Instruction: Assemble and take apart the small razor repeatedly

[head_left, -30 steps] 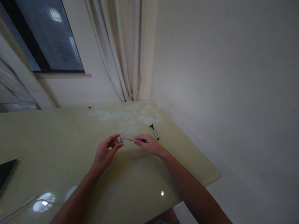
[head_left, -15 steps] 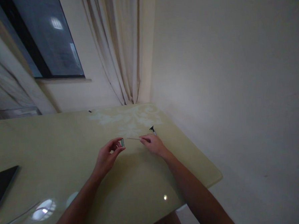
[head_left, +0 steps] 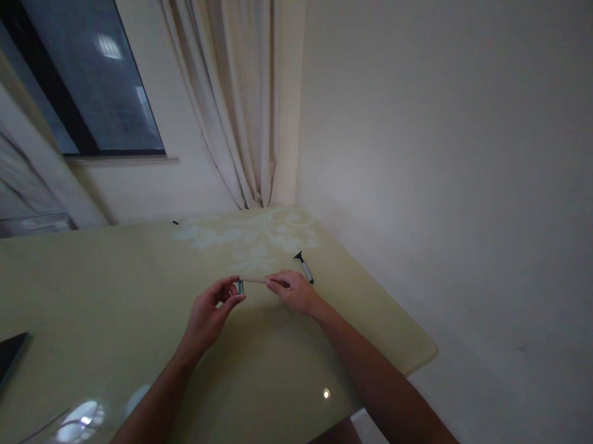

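Between the thumb and fingers of my left hand (head_left: 209, 313) is a small rectangular piece (head_left: 241, 287), green with dark edges, held upright. I cannot make out its exact kind. My right hand (head_left: 294, 291) pinches a thin pale stick (head_left: 254, 280) that points left. The stick's far tip meets the top of the green piece, or lies right in front of it; which one I cannot tell. Just beyond my right hand a razor (head_left: 305, 268) with a black head and a grey and black handle lies on the table.
The pale yellow-green table (head_left: 106, 291) has a glossy top and meets the wall (head_left: 423, 175) on the right. A dark flat panel (head_left: 3, 363) and a cable (head_left: 29, 438) are at the left. A tiny black object (head_left: 176, 222) lies by the back edge, near the curtain (head_left: 250, 105).
My right hand has moved left, bringing the stick's tip from a gap away up to the green piece. More of the razor's handle now shows. My left hand has barely shifted.
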### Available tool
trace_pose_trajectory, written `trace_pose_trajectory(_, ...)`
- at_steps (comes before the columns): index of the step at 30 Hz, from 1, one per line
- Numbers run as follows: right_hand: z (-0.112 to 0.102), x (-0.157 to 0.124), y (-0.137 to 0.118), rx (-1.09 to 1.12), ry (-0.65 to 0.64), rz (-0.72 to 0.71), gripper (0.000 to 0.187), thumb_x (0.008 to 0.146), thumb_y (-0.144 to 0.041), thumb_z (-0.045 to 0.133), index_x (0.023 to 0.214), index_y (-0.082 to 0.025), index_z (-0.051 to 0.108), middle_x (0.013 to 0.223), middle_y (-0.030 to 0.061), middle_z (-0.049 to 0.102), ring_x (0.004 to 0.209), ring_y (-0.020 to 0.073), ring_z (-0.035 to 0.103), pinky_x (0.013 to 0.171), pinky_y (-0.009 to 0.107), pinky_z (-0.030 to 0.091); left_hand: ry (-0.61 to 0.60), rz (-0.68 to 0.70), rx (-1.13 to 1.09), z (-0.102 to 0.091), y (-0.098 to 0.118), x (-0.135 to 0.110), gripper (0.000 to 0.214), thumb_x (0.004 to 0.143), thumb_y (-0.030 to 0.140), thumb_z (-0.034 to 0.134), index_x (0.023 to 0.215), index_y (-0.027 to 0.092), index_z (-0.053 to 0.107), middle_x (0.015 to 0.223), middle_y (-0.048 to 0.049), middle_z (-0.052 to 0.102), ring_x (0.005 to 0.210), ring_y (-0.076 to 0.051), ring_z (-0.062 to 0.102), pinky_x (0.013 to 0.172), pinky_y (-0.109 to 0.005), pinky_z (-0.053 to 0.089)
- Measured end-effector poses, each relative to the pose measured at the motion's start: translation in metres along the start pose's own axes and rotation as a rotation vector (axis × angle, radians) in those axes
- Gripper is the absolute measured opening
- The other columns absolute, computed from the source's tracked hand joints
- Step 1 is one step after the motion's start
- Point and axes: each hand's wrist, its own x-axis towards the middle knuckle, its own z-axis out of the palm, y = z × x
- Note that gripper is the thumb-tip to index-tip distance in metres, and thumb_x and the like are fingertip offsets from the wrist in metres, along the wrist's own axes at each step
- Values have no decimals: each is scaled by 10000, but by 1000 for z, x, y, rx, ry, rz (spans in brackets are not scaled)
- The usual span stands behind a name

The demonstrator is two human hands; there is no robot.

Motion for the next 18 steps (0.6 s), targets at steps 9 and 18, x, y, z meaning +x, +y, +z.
trace_pose_trajectory(9, 6, -2, -6, -58, 31, -73, 330, 1033, -400, 571, 1176, -212, 801, 882, 66, 717, 829, 189, 595, 798, 300, 423, 4, -42, -23, 0, -6, 0, 418, 765, 443, 788, 1102, 203, 726, 786, 7, 678, 701, -160, 651, 684, -278, 530)
trace_pose_trajectory(18, 9, -5, -12, -80, 87, -108, 340, 1043, -403, 564, 1214, -211, 788, 917, 74, 715, 878, 200, 585, 827, 309, 420, -12, -40, 12, 1, -8, -2, 401, 780, 444, 780, 1099, 206, 734, 765, 8, 675, 685, -160, 642, 667, -273, 519)
